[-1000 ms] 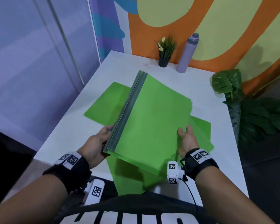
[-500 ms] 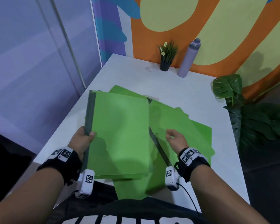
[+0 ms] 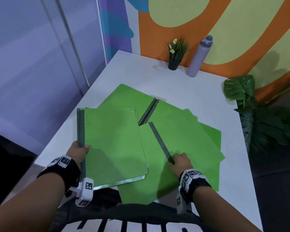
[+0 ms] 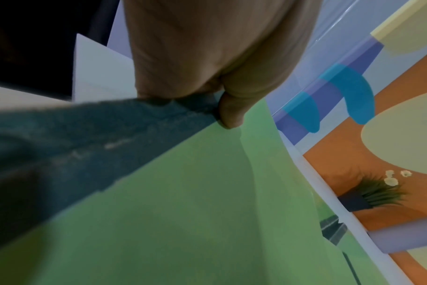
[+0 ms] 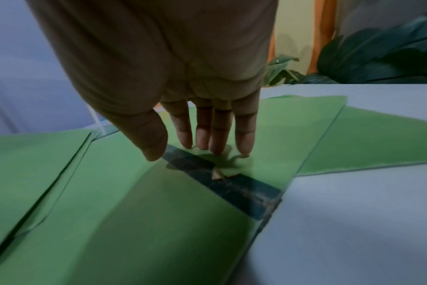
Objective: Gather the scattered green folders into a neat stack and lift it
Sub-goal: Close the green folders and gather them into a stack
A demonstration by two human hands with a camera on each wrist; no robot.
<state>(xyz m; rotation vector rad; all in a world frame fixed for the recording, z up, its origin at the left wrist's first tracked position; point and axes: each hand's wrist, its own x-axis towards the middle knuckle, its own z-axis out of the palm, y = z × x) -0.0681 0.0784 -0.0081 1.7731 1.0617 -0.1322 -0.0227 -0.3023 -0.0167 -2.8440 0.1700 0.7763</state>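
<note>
While the left hand (image 3: 79,152) grips the dark spine of a gathered stack of flat green card folders (image 3: 114,144), the right hand (image 3: 180,162) rests straight fingers (image 5: 244,138) on another green folder (image 3: 182,139) lying on the white bench (image 3: 199,91).
</note>
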